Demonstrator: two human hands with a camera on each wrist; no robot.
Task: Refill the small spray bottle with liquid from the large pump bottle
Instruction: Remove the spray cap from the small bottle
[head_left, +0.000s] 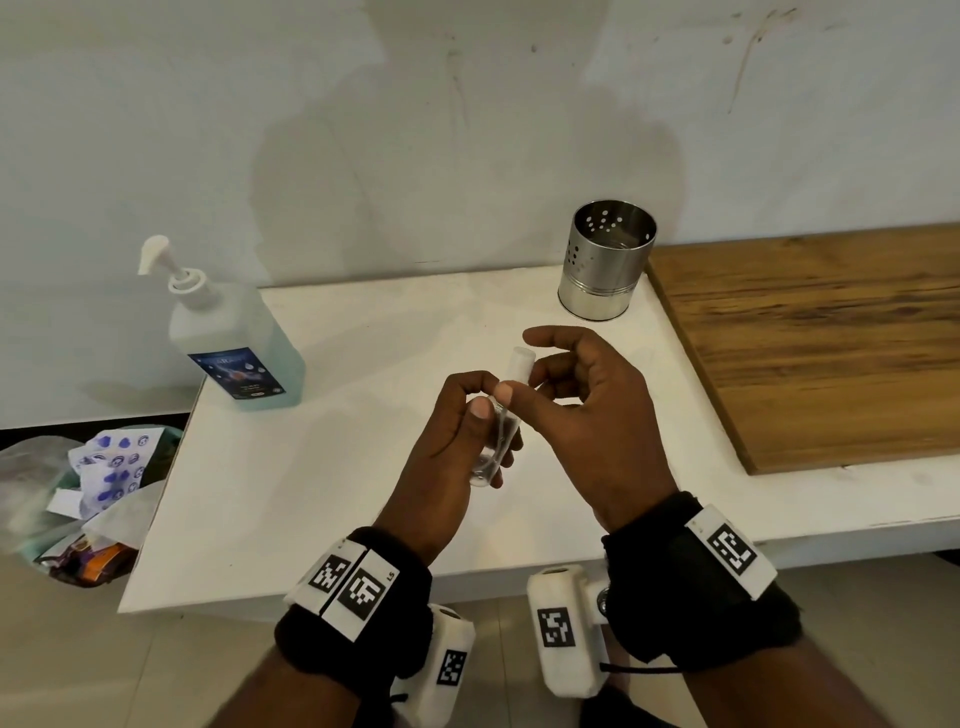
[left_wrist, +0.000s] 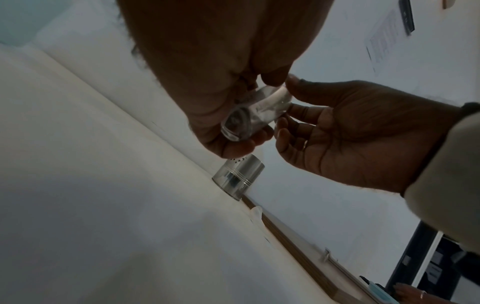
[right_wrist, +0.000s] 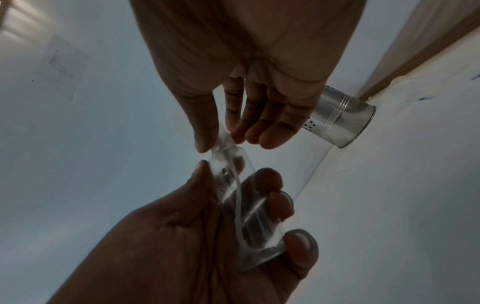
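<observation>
**Small bottle held in both hands above the tabletop**

Head view: the left hand (head_left: 441, 457) grips the small spray bottle (head_left: 498, 436) above the tabletop (head_left: 291, 488); right hand (head_left: 587, 415) pinches its top. The pump bottle (head_left: 239, 343) stands far left.

Left wrist view: fingers (left_wrist: 233, 146) curl around the bottle's base.

Right wrist view: thumb and fingers (right_wrist: 270, 139) clamp the neck.

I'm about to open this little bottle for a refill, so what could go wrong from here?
The small clear spray bottle is held in the air in the left hand while the right hand pinches its top; it could slip and drop onto the white table. The freed sprayer's dip tube may drip. The large blue pump bottle stands near the table's left edge.
</observation>
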